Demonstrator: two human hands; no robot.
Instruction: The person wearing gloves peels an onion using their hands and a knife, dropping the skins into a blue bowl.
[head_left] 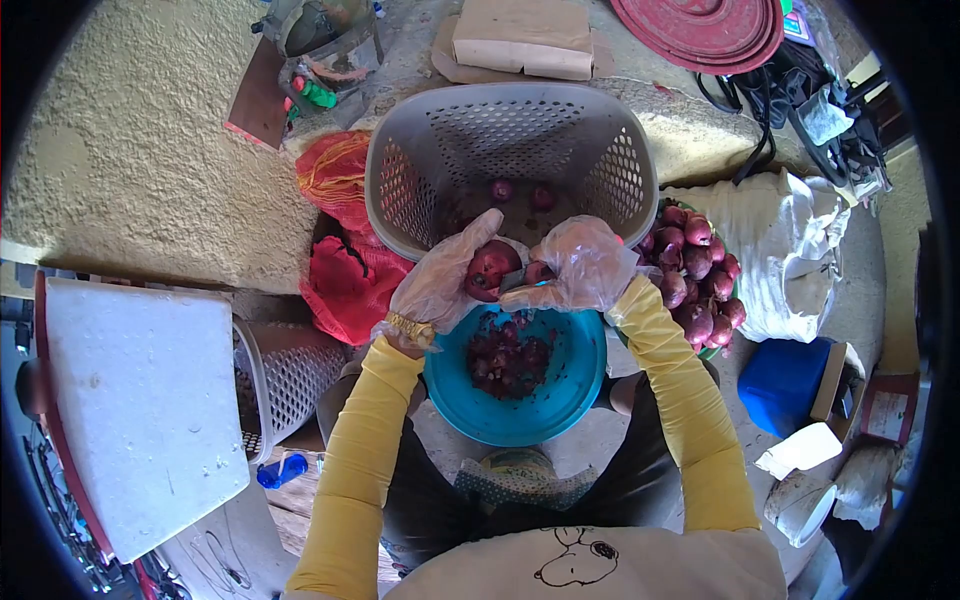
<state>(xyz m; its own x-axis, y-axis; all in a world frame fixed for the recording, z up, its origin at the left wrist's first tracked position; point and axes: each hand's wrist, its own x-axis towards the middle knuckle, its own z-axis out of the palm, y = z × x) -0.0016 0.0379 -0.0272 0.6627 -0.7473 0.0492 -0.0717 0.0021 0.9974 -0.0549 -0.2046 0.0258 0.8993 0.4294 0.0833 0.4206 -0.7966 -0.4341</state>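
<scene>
My left hand (440, 275), in a clear plastic glove, is closed around a red onion (490, 268). Beside it, my right hand (585, 265), gloved the same way, grips a small knife (514, 281); only a short grey stretch of its blade shows against the onion, and the handle is hidden by the fingers. Both hands are above the near rim of a grey perforated basket (510, 97), where a few red onions (542, 197) lie on the bottom. Just below the hands, a blue basin (515, 428) holds dark red onion skins and peelings (508, 360).
Whole red onions (700, 270) are heaped in a green container at the right, near a white sack (790, 250). A red mesh bag (350, 270) lies left of the basket. Further left stand a white box (140, 400) and another perforated basket (295, 380). A blue container (785, 385) is far right.
</scene>
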